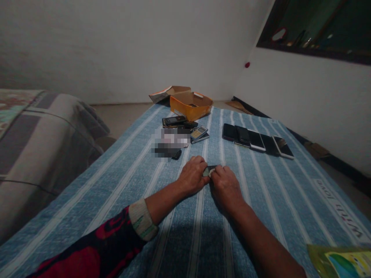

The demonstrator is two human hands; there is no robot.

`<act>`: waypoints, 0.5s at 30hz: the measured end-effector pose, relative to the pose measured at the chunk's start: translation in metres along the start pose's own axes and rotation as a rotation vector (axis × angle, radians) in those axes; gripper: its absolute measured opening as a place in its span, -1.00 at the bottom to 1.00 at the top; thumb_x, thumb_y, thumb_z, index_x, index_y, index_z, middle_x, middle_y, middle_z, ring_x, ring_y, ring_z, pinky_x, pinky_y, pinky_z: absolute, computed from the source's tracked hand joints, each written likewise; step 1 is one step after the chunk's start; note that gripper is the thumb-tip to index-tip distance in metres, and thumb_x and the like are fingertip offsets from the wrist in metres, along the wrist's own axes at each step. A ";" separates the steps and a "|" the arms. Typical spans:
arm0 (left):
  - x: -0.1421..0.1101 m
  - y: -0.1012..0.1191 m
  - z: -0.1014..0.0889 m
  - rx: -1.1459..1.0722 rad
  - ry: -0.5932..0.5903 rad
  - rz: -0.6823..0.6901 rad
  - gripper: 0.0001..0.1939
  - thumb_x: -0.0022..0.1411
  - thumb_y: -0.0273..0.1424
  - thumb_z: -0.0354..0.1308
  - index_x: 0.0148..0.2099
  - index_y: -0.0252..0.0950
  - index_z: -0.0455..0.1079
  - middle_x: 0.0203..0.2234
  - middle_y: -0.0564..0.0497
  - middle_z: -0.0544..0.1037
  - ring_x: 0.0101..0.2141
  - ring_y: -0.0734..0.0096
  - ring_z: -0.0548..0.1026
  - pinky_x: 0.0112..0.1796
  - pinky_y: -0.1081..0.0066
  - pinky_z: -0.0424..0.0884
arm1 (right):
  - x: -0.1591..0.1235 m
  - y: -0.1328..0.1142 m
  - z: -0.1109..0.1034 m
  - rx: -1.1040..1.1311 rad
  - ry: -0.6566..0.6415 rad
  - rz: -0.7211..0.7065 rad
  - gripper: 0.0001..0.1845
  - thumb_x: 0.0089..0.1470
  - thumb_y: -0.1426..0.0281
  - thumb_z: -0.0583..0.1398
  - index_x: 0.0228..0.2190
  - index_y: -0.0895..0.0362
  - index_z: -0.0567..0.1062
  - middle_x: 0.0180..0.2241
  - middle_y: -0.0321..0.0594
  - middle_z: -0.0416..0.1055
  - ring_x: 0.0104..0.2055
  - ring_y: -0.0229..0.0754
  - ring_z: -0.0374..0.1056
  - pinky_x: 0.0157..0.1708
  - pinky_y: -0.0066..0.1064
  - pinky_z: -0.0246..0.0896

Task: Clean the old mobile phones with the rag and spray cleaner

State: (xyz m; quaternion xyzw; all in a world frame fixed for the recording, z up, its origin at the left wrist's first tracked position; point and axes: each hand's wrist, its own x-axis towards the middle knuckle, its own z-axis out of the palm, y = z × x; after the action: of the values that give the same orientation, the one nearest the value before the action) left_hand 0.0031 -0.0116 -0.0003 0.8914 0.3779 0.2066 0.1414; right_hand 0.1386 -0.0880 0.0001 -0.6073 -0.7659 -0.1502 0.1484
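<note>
My left hand and my right hand meet above the striped cloth, each closed on one end of a small dark mobile phone. A greyish patch like a screen shows between the fingers; most of the phone is covered by them. Just beyond my left hand lies a small black item, too dim to name. Behind it is a loose pile with a blue keypad phone and a dark phone. Part of this pile is blurred out.
An orange cardboard box stands open at the far end of the blue striped cloth. To the right several smartphones lie in an overlapping row. A yellow-green packet is at the near right corner. A covered piece of furniture stands left.
</note>
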 end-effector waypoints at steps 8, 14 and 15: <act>0.000 0.003 -0.001 -0.001 -0.018 -0.018 -0.77 0.09 -0.33 0.30 -0.22 -0.34 0.48 -0.19 -0.12 0.47 -0.16 0.15 0.39 -0.13 0.21 0.39 | 0.007 0.011 0.004 0.026 0.048 0.056 -0.78 0.11 0.63 0.10 -0.34 0.16 0.51 -0.33 -0.12 0.37 -0.27 -0.06 0.14 -0.30 -0.28 0.03; 0.000 0.001 0.001 -0.015 -0.010 -0.007 -0.81 0.11 -0.38 0.27 -0.22 -0.36 0.49 -0.19 -0.13 0.47 -0.14 0.15 0.40 -0.10 0.22 0.39 | 0.014 0.004 0.007 -0.061 -0.048 -0.015 -0.79 0.14 0.61 0.12 -0.44 0.17 0.51 -0.38 -0.10 0.37 -0.29 -0.05 0.13 -0.35 -0.26 -0.04; 0.000 0.001 0.001 -0.015 -0.012 -0.006 -0.81 0.12 -0.38 0.27 -0.22 -0.38 0.49 -0.19 -0.13 0.47 -0.14 0.15 0.40 -0.10 0.22 0.39 | 0.011 0.001 0.006 -0.067 -0.055 -0.007 -0.78 0.14 0.61 0.12 -0.44 0.17 0.51 -0.38 -0.10 0.37 -0.29 -0.05 0.13 -0.35 -0.26 -0.04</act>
State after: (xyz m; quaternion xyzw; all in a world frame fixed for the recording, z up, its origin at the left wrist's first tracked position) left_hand 0.0043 -0.0126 -0.0013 0.8903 0.3783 0.2036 0.1511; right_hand 0.1373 -0.0753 -0.0002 -0.6131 -0.7664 -0.1595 0.1063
